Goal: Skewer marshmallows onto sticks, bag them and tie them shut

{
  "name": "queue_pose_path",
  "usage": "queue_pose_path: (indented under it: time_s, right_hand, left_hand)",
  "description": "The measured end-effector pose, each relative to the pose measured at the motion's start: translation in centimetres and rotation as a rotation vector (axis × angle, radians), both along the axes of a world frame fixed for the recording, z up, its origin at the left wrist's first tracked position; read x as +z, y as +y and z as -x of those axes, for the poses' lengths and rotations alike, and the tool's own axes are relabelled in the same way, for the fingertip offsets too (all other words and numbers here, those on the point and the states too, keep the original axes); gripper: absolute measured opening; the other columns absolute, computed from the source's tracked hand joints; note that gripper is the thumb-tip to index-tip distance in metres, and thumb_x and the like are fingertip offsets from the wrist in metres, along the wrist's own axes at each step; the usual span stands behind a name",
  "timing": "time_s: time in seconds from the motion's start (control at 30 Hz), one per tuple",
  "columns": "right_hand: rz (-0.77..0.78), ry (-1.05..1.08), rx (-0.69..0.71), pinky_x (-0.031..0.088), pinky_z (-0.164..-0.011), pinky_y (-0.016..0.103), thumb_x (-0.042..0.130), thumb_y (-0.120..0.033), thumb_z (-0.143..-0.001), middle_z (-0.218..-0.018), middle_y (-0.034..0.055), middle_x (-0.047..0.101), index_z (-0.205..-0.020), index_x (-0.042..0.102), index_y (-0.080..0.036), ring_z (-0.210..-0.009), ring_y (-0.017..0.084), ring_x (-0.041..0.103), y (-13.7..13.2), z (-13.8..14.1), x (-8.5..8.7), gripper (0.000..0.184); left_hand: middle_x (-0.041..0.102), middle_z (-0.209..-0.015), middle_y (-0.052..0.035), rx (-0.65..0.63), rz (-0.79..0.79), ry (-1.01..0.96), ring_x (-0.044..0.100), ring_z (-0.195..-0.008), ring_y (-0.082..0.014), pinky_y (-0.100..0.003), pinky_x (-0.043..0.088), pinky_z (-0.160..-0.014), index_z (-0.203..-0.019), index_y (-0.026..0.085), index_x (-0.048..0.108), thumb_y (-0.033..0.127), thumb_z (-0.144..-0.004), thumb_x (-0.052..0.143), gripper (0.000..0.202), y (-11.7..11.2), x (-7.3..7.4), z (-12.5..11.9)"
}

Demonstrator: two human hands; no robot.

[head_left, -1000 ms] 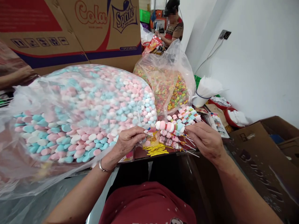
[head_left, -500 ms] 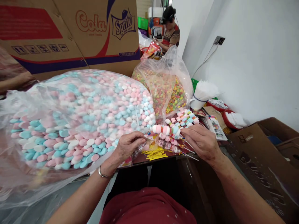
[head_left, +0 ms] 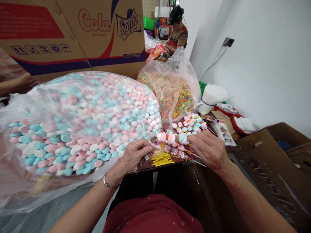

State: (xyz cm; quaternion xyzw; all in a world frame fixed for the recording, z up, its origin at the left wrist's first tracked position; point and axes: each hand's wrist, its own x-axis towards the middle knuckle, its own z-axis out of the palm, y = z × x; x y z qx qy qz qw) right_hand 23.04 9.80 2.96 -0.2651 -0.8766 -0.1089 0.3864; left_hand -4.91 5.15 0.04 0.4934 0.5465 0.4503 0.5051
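Note:
My right hand [head_left: 210, 149] is closed on the stick end of a marshmallow skewer [head_left: 172, 138], its pink, white and blue candies pointing left. Facing its tip, my left hand [head_left: 138, 152] pinches a clear printed plastic bag [head_left: 143, 160], which hangs below the fingers. The skewer's tip and the bag are apart. Beneath the skewer lie wrapped marshmallow skewers [head_left: 175, 151] and a pile of yellow twist ties [head_left: 162, 159]. Behind my right hand rest several unwrapped marshmallow skewers [head_left: 194, 121].
A big clear sack of marshmallows [head_left: 80, 129] fills the left side. Behind stand a sack of ring candies [head_left: 181, 97] and a large carton [head_left: 73, 32]. To the right are a white cup [head_left: 206, 106], red baskets [head_left: 240, 124] and an open carton [head_left: 272, 168]. Another person [head_left: 178, 32] sits at the back.
My left hand has shifted slightly right and down with the bag, which now hangs lower. The skewer in my right hand has turned a little and moved slightly left.

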Motion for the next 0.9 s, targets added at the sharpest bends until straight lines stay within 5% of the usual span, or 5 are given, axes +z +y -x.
queue_pose_path:
  time_s: [0.23,0.6,0.9]
  right_hand:
    - [0.032,0.023,-0.009,0.054,-0.075,0.032,0.056,-0.013,-0.090,-0.085,0.0030,0.071,-0.106,0.066,-0.024,-0.076,0.017,0.064,0.8,-1.6,0.5,0.022]
    - [0.119,-0.012,0.073,0.053,-0.072,0.032,0.053,-0.016,-0.093,-0.084,0.0038,0.072,-0.105,0.067,-0.023,-0.072,0.016,0.060,0.6,-1.6,-0.2,0.020]
    - [0.139,-0.028,0.133,0.054,-0.074,0.030,0.052,-0.014,-0.093,-0.083,0.0029,0.072,-0.102,0.067,-0.023,-0.075,0.015,0.064,1.1,-2.1,0.9,0.020]
  left_hand:
    - [0.072,-0.067,-0.0034,-0.064,-0.196,0.258,0.061,-0.058,-0.0129,-0.020,0.047,-0.053,-0.073,0.018,0.074,0.032,-0.079,0.069,0.017,-0.1,-1.0,1.1]
    - [0.066,-0.062,-0.0021,-0.123,-0.255,0.276,0.055,-0.055,-0.0106,-0.017,0.042,-0.048,-0.075,0.018,0.074,0.033,-0.083,0.066,0.019,-0.2,-1.2,1.5]
    - [0.071,-0.068,-0.0056,-0.223,-0.191,0.221,0.061,-0.059,-0.0133,-0.020,0.048,-0.053,-0.078,0.017,0.075,0.032,-0.084,0.066,0.018,-0.1,-1.2,1.4]
